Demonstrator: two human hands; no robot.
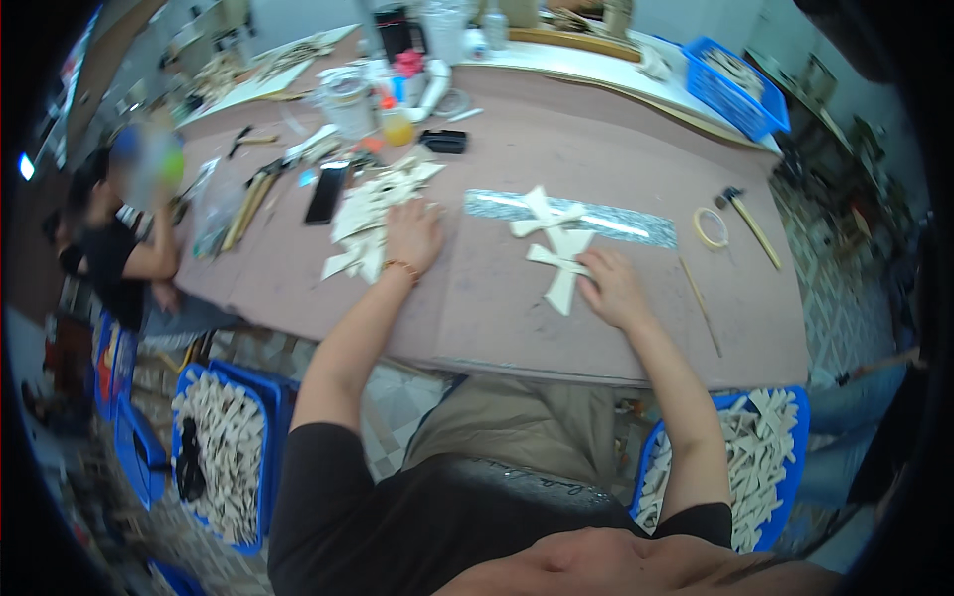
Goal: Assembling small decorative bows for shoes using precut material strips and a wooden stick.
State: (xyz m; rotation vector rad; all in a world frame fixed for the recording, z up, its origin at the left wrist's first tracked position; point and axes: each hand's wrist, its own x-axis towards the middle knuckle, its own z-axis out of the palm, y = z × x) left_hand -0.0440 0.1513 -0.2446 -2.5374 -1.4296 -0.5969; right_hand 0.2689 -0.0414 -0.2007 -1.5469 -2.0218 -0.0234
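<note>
My left hand [413, 234] lies on a heap of cream bow-shaped pieces [363, 214], fingers stretched out over its right side. My right hand [614, 288] is at the right end of a cream bow-shaped piece [561, 282] lying flat on the table, its fingertips closed on that edge. Just beyond, another bow-shaped piece [545, 216] overlaps a shiny silver patterned strip [626, 227]. The material of the pieces cannot be made out.
Left of the heap lie a dark phone [326, 194] and wooden-handled tools [248, 211]. A tape roll [710, 228], hammer [752, 226] and thin stick [702, 306] lie right. Blue baskets of cream pieces [224, 447] [760, 467] flank me below the table [497, 343]. A person [124, 233] sits left.
</note>
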